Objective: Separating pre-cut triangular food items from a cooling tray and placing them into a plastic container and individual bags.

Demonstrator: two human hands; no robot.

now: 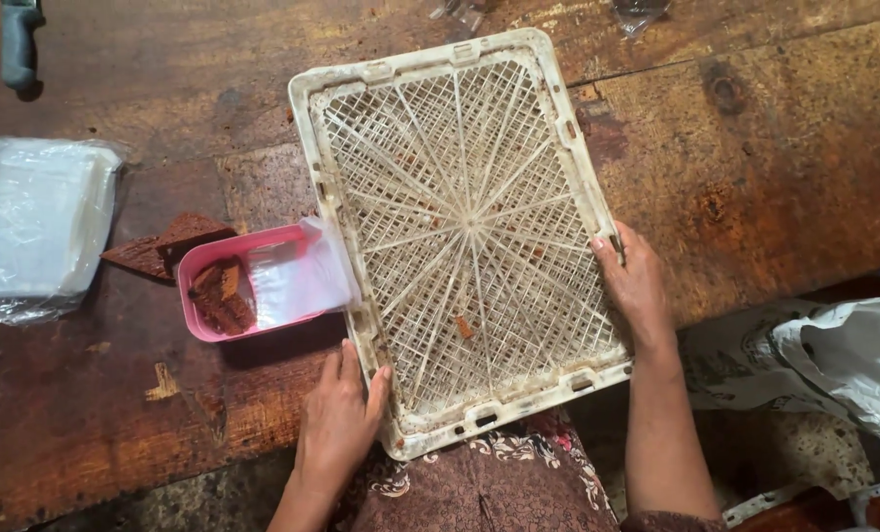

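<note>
White plastic tray (415,74): a rectangular, stained and yellowed crate lay flat on the wooden table (775,148), its near end jutting over the table's edge above the person's lap. Its floor was an open lattice with ribs fanning out from the middle.
Tray contents: almost bare; a small brown scrap (464,327) sat on the mesh near the lower middle, with a few tinier specks scattered about.
Left hand (339,422): it rested at the tray's near left corner, fingers fairly straight and loosely pressed against the rim, thumb touching the edge; not clenched.
Right hand (637,286): it gripped the tray's right rim, fingers curled over the edge, thumb along the frame.
Pink tub (195,258): a small rounded-rectangular container stood touching the tray's left side. Dark brown pieces (220,296) filled its left half; a clear plastic bag (302,276) lay across its right half, spilling toward the tray.
Beside the tub: flat dark brown slabs (169,244) lay on the table, just behind it.
Far left: a stack of clear plastic bags in a wrapper (36,227) lay well apart from the tray.
Top left corner: a grey handle (18,44) lay on the table; I could not tell what tool it belonged to.
Lower right: a crumpled white bag (834,365) sat below the table's edge.
</note>
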